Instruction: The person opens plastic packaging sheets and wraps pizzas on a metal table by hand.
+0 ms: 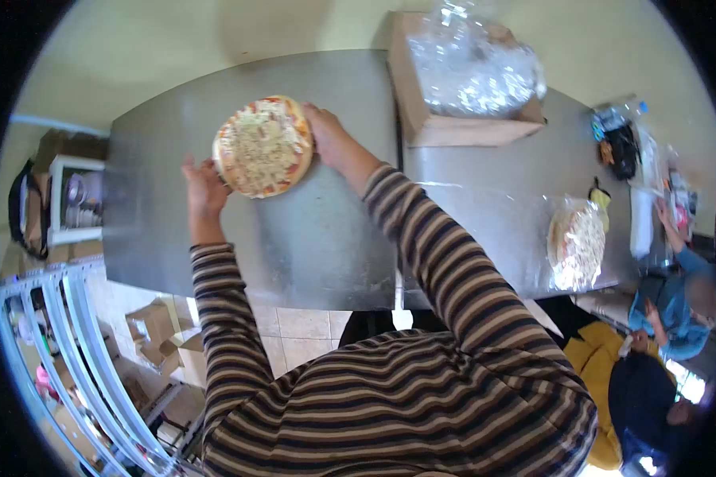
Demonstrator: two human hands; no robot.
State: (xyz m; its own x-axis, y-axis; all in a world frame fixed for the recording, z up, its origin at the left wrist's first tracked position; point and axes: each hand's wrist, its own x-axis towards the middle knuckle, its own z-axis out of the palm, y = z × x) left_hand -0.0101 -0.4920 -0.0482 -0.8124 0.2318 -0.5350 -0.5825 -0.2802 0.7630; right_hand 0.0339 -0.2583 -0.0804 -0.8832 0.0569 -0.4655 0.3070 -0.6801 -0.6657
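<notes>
A round pizza (264, 147), topped with shredded pale cheese and bits of red, is held between my two hands over the left part of the steel table. My left hand (207, 184) grips its lower left edge, with some fingers hidden by the pizza. On the opposite side, my right hand (330, 137) has hold of the right rim. Whether the pizza rests on the table or is slightly raised, I cannot tell. Farther right lies another pizza in clear plastic wrap (578, 242), near the table's front edge.
A cardboard box (469, 131) full of clear plastic bags (477, 75) stands at the table's back. Bottles (619, 115) and a black item (624, 155) sit at far right. Other people (668, 310) are at the right. Metal racks (87, 358) and opened cartons (155, 330) are lower left.
</notes>
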